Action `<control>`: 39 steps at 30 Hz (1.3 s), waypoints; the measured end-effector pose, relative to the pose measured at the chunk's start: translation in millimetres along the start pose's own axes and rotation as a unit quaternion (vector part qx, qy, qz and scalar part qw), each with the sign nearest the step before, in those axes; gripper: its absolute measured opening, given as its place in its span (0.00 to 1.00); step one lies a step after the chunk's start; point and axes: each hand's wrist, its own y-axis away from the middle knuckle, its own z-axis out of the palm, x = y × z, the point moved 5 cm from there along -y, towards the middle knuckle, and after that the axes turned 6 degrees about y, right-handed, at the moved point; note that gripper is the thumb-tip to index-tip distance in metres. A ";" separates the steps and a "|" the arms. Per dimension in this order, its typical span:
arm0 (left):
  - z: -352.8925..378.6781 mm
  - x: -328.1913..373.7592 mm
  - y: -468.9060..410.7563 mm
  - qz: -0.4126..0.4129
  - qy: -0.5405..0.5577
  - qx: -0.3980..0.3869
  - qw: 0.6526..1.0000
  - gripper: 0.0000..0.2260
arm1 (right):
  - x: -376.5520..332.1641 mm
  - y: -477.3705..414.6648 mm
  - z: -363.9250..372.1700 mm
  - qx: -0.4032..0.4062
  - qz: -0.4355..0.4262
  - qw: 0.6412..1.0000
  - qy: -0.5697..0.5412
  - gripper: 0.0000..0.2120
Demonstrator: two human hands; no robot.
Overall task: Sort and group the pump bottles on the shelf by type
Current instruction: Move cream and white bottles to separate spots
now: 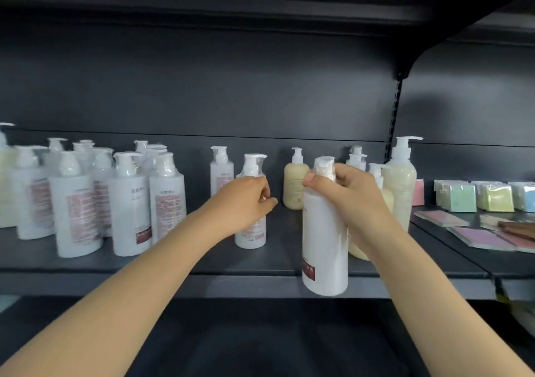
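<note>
My right hand (pixel 351 196) grips a white pump bottle (pixel 325 249) by its neck and holds it lifted in front of the dark shelf (pixel 278 261). My left hand (pixel 246 200) curls round a second white pump bottle (pixel 251 232) that stands mid-shelf. Several white pump bottles (pixel 86 200) with red labels are grouped at the left. Another white one (pixel 221 171) stands at the back. A small cream bottle (pixel 296 181) stands centre-back, and taller cream bottles (pixel 401 185) stand at the right, partly hidden by my right hand.
Pastel packets (pixel 474 196) in green, yellow and blue sit on the neighbouring shelf to the right, with flat pink packs (pixel 480 236) in front of them. A black upright bracket (pixel 395 110) divides the two bays. An upper shelf hangs overhead.
</note>
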 end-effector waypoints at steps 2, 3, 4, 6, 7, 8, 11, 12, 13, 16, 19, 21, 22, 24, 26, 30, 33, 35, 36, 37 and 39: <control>-14.5 -18.3 14.6 0.002 -0.040 -0.005 0.999 0.11 | -6.3 1.3 18.6 -0.003 0.001 1.000 -0.018 0.18; -22.0 -27.9 21.0 0.005 -0.054 -0.002 0.999 0.11 | -9.4 0.5 28.4 -0.003 0.000 1.000 -0.025 0.16; -29.7 -37.5 27.3 0.008 -0.066 0.002 0.998 0.11 | -11.6 -0.6 38.9 -0.002 -0.001 1.000 -0.030 0.13; -43.9 -57.6 38.4 0.011 -0.080 0.010 0.997 0.11 | -15.2 -4.1 62.2 0.000 -0.002 0.999 -0.043 0.17; -49.7 -67.6 42.5 0.013 -0.089 0.013 0.996 0.11 | -16.2 -6.7 74.2 0.000 0.003 0.999 -0.046 0.18; -54.0 -77.2 47.1 0.014 -0.094 0.015 0.995 0.11 | -16.3 -9.5 86.2 0.004 0.007 0.999 -0.046 0.16; -54.2 -102.4 62.6 0.019 -0.081 0.005 0.996 0.14 | -17.2 -14.0 121.5 0.006 0.014 0.999 -0.044 0.13; -51.9 -109.4 66.9 0.020 -0.066 0.001 0.998 0.14 | -15.7 -16.3 132.0 0.008 0.015 0.999 -0.046 0.14; -49.1 -115.9 70.3 0.019 -0.048 -0.002 0.999 0.15 | -16.1 -17.1 141.9 0.013 0.017 0.998 -0.051 0.16; -40.7 -132.9 75.0 0.013 0.010 -0.012 1.000 0.15 | -10.7 -20.8 168.0 0.019 0.036 0.997 -0.062 0.17; -35.9 -144.3 71.7 0.008 0.073 -0.003 0.997 0.14 | -8.2 -24.8 185.0 0.029 0.052 0.997 -0.049 0.13; -34.5 -149.1 67.9 -0.006 0.132 0.001 0.991 0.14 | -6.3 -28.9 193.0 0.030 0.055 0.997 -0.039 0.10; -34.0 -150.6 66.2 -0.016 0.165 0.002 0.986 0.14 | -5.4 -30.7 196.4 0.030 0.056 0.997 -0.037 0.09; -31.7 -152.2 64.1 -0.027 0.194 0.006 0.981 0.13 | -2.7 -33.6 201.8 0.032 0.056 0.998 -0.021 0.12; -29.3 -151.3 63.6 -0.018 0.168 0.017 0.985 0.12 | -2.3 -33.9 206.1 0.027 0.050 0.998 -0.006 0.16; -26.1 -149.7 62.5 -0.005 0.133 0.054 0.990 0.13 | 1.8 -36.6 204.8 0.020 0.048 0.999 0.007 0.16; -26.6 -148.2 61.2 -0.016 0.145 0.048 0.988 0.13 | 2.1 -39.0 203.5 0.009 0.046 0.998 0.033 0.13; -28.8 -147.7 60.6 -0.025 0.152 0.034 0.988 0.13 | 0.3 -39.9 203.0 -0.003 0.047 0.997 0.059 0.13; -30.4 -147.5 60.4 -0.030 0.149 0.026 0.988 0.13 | -0.2 -40.3 202.1 -0.013 0.050 0.996 0.070 0.13; -31.8 -147.5 60.1 -0.035 0.143 0.018 0.989 0.13 | -0.6 -40.9 200.3 -0.025 0.052 0.995 0.084 0.15; -33.8 -148.0 60.2 -0.045 0.126 0.004 0.991 0.12 | -3.9 -40.4 195.8 -0.058 0.060 0.990 0.118 0.19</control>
